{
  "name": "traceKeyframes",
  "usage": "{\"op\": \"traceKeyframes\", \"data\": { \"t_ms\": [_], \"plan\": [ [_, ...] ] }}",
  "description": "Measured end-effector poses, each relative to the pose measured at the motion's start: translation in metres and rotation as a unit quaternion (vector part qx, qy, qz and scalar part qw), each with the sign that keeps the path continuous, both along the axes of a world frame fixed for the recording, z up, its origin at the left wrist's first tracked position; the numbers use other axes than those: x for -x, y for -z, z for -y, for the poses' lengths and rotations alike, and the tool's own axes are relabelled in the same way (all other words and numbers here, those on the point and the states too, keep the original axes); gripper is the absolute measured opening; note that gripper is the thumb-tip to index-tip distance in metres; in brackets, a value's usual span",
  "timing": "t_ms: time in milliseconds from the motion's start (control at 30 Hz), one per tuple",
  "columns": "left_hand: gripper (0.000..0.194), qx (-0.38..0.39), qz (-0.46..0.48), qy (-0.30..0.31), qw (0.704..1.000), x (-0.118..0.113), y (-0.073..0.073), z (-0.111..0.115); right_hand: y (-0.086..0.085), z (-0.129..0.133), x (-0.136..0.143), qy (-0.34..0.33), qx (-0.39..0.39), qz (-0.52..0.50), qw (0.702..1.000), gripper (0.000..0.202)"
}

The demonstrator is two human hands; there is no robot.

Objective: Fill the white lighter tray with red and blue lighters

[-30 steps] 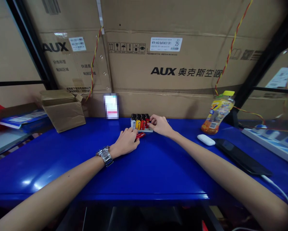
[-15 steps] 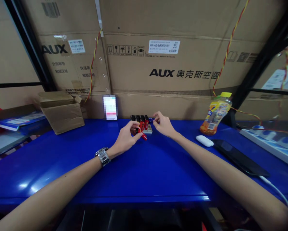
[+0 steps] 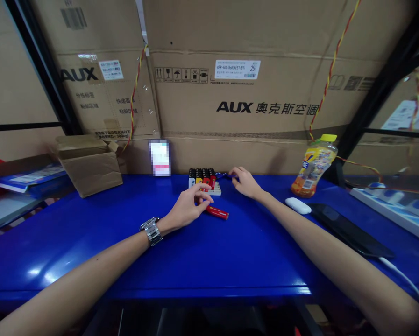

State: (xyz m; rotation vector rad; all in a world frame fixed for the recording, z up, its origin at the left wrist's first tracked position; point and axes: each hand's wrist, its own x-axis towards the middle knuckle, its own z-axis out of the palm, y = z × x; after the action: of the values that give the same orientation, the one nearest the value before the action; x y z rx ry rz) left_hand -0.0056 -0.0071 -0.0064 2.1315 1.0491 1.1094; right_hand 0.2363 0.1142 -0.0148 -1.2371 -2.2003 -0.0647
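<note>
head view: the left hand (image 3: 189,206) rests on the blue table (image 3: 209,252), fingers loosely curled and apart, fingertips touching a red lighter (image 3: 216,213) lying flat just beside it. the right hand (image 3: 245,182) pinches a blue lighter (image 3: 222,176) beside the tray of upright lighters (image 3: 204,180). a white case (image 3: 298,205) lies well apart.

lighter (image 3: 216,213) on table (image 3: 230,252) before the tray (image 3: 205,181) — bottle (image 3: 313,166) far right.
</note>
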Motion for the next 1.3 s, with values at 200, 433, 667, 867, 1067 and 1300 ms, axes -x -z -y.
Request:
{"op": "traceKeyframes", "data": {
  "t_ms": [200,433,667,867,1067,1300],
  "plan": [
    [0.035,-0.085,-0.199,-0.048,0.975,0.000,-0.001,0.005,-0.012,0.018,0.012,-0.027,-0.025,0.006,0.999,0.024],
    [0.024,-0.012,-0.248,-0.001,0.969,0.003,-0.001,0.000,0.000,0.012,0.003,0.018,0.018,0.061,0.998,0.030],
    [0.018,0.110,0.087,-0.010,0.990,-0.003,-0.008,-0.003,0.004,0.007,-0.009,0.038,0.036,0.053,0.997,0.029],
    [0.026,0.263,0.343,0.030,0.901,-0.012,-0.013,0.004,0.005,0.010,-0.007,0.039,0.044,0.079,0.995,0.030],
    [0.025,0.272,0.338,0.004,0.901,-0.013,-0.014,0.008,0.007,0.012,-0.005,0.034,0.052,0.093,0.994,0.030],
    [0.040,0.268,0.197,-0.127,0.935,-0.012,-0.013,0.012,0.012,0.011,-0.006,0.038,0.066,0.117,0.990,0.031]
  ]
}}
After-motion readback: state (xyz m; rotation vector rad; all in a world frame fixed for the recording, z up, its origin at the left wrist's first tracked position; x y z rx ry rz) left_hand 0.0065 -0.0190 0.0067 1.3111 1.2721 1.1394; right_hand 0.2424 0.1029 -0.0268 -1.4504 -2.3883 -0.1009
